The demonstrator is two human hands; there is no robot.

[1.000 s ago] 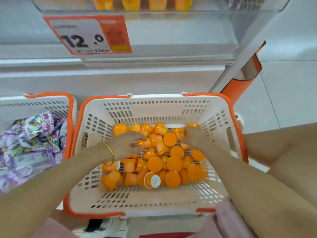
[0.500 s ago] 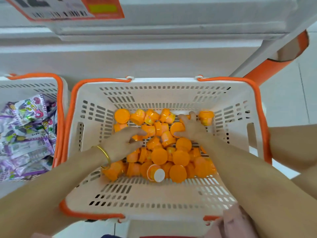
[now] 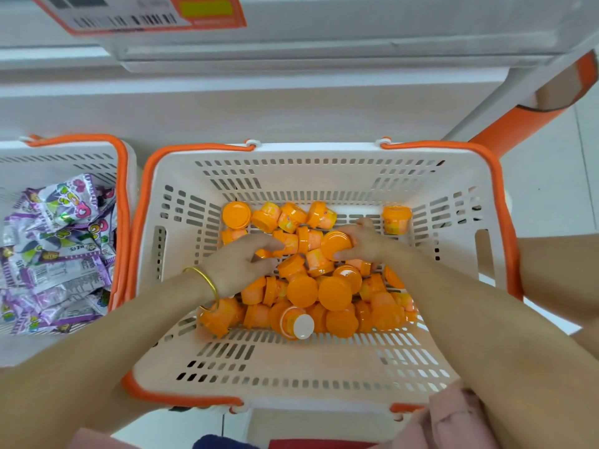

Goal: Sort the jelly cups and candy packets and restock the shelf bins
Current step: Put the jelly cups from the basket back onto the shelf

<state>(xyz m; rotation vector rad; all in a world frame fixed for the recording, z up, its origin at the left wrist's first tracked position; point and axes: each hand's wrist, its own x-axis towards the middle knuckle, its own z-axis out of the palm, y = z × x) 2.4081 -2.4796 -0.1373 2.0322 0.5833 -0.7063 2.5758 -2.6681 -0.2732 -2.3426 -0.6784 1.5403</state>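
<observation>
From the head camera, everything happens in the white basket (image 3: 324,150) with the orange rim at mid-frame. The jelly cups (image 3: 301,290) lie heaped on its floor, and one stray cup (image 3: 396,220) sits apart near the far right wall.

A second ago both hands were only feeling over the heap. Now the right hand (image 3: 363,243) has closed its grip, thumb below and fingers above, around a lid-up cup (image 3: 335,244) at the far side of the pile. The left hand (image 3: 240,260), wearing a gold bangle (image 3: 207,280), has its fingers curled over the cups, with a bit of orange pinched between thumb and fingers.

The view has also tipped down, so the price label (image 3: 155,11) is cut off at the upper left. The candy packets (image 3: 58,247) lie untouched in the second basket (image 3: 120,189) on the left. I'd say picking has begun but nothing has been lifted to the shelf (image 3: 324,43) yet.
</observation>
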